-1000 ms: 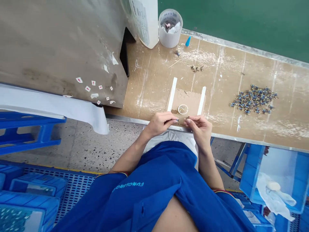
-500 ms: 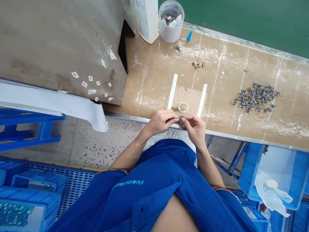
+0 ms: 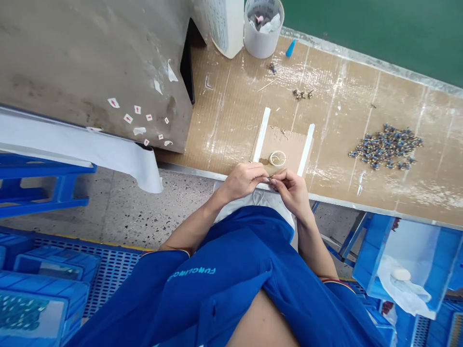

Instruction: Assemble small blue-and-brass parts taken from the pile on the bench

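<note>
My left hand (image 3: 243,181) and my right hand (image 3: 291,193) meet at the fingertips just over the bench's near edge. Between them they pinch a tiny brass-coloured metal part (image 3: 270,179), mostly hidden by the fingers. Just beyond the fingertips lies a cardboard pad (image 3: 284,143) between two white strips, with a small pale ring (image 3: 278,158) on it. Farther right on the bench (image 3: 336,120) is a loose heap of small blue-and-brass parts (image 3: 386,146). A few brass bits (image 3: 300,94) lie nearer the back.
A white cup of scraps (image 3: 262,31) and a blue cone (image 3: 290,48) stand at the bench's back edge. A grey metal cabinet (image 3: 94,72) with stuck-on labels is on the left. Blue crates (image 3: 405,260) sit below the bench, right and lower left.
My hands have drawn slightly closer around the small part. The whole view has shifted, with the bench sitting a little higher in the picture and turned slightly.
</note>
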Demonstrator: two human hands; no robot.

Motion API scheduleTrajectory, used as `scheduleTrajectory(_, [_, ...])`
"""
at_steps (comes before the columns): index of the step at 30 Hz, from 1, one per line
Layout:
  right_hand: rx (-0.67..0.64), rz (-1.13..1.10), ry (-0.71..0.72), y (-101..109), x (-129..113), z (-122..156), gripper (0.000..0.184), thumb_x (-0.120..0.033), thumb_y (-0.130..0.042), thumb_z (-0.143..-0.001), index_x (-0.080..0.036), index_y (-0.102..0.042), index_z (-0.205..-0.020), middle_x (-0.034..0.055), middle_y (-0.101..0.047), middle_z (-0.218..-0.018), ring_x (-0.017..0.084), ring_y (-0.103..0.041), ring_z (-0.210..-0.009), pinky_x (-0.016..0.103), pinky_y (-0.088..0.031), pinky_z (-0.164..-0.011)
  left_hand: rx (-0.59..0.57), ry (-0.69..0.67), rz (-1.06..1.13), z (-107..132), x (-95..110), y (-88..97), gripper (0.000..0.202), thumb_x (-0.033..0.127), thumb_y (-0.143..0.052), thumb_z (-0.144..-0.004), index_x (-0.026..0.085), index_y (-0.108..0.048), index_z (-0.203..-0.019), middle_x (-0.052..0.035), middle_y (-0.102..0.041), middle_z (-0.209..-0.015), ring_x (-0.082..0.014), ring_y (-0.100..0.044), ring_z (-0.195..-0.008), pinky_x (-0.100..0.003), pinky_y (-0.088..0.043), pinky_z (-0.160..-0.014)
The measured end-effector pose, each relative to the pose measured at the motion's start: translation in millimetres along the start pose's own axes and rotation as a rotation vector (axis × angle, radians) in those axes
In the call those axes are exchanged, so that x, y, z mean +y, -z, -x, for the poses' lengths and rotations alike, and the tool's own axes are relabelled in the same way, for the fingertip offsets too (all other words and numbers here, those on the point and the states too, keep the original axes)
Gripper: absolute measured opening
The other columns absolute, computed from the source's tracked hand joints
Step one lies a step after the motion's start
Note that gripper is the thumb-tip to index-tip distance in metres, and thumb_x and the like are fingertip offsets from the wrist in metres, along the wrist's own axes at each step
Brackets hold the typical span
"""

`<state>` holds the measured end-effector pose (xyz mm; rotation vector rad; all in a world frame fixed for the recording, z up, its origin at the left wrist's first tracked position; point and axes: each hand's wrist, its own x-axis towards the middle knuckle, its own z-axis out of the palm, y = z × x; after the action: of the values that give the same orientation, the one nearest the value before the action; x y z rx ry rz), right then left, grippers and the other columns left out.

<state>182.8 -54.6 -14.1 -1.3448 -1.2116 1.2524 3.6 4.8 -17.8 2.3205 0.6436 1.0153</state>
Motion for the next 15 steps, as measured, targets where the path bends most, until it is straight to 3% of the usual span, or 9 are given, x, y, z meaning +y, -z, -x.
scheduleTrajectory(8, [0.136, 0.054, 0.101, -15, 0, 4, 0.02, -0.031, -0.064, -0.084, -0.013, -0.062, -0.073, 0.0015, -0.063, -0.067, 0.004, -0.057, -0.061, 0.015, -0.048, -0.059, 0.012, 0.026, 0.036, -1, 2, 1.6, 0.026, 0.02, -0.053, -0.101, 0.01, -0.064, -0.079, -0.003, -0.063, -0.073, -0.0098, -0.055, -0.064, -0.021, -0.041, -0.061])
scheduleTrajectory(15, [0.101, -0.146, -0.057, -7, 3, 5, 0.034, -0.046, -0.074, -0.078, -0.013, -0.069, -0.085, 0.0047, -0.073, -0.081, 0.006, -0.068, -0.069, 0.015, -0.056, -0.066, -0.005, 0.047, 0.066, -3, 2, 3.6, 0.023, 0.022, -0.056, -0.101, 0.009, -0.068, -0.087, -0.0045, -0.067, -0.078, -0.01, -0.06, -0.071, -0.02, -0.046, -0.066])
